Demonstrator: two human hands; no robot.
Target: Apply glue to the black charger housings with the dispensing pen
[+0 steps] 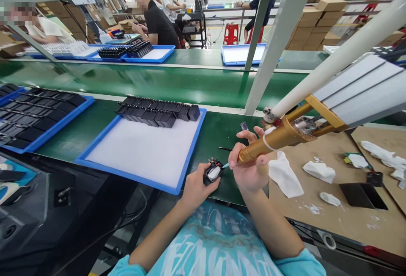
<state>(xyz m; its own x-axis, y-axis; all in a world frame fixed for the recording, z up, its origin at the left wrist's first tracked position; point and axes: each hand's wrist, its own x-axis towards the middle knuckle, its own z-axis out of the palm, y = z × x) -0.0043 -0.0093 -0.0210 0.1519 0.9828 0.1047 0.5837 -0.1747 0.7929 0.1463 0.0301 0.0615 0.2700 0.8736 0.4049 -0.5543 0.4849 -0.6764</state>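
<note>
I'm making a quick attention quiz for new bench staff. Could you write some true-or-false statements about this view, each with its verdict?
1. The left hand holds a small black case. True.
2. The right hand holds a wooden brush. False: the right hand holds a gold tool.
3. The tool's thin tip points toward the case. True.
4. The black boxes on the blue tray nearest the hands stand along its near side. False: the boxes stand along its far side.
5. White scraps lie on brown cardboard. True.
</note>
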